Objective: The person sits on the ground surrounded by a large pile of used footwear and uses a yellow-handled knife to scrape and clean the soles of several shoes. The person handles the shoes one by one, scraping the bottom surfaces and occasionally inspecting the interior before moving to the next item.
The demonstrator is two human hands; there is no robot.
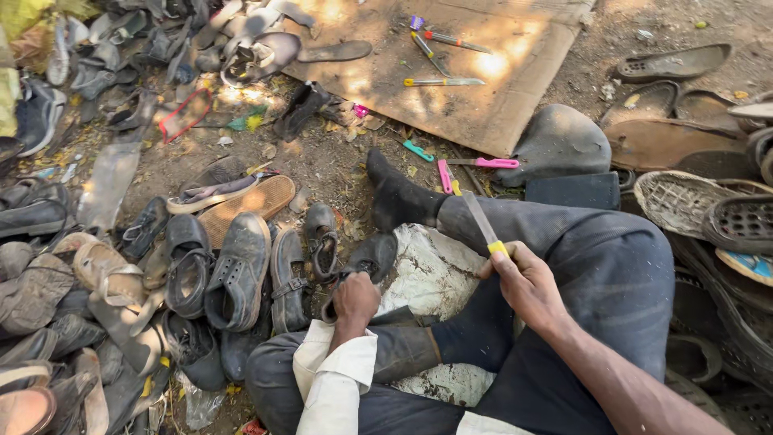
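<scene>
My left hand grips a dark worn shoe by its heel end, holding it over a white sack that lies on my lap. My right hand is closed on the yellow handle of a knife, whose long blade points up and away over my crossed leg. The blade is apart from the shoe. My legs wear dark grey trousers and black socks; my foot rests on the dirt.
Many old shoes and sandals lie in a heap on the left. Loose soles are stacked on the right. A wooden board ahead carries several knives; pink and green handled tools lie on the ground beside a grey stone.
</scene>
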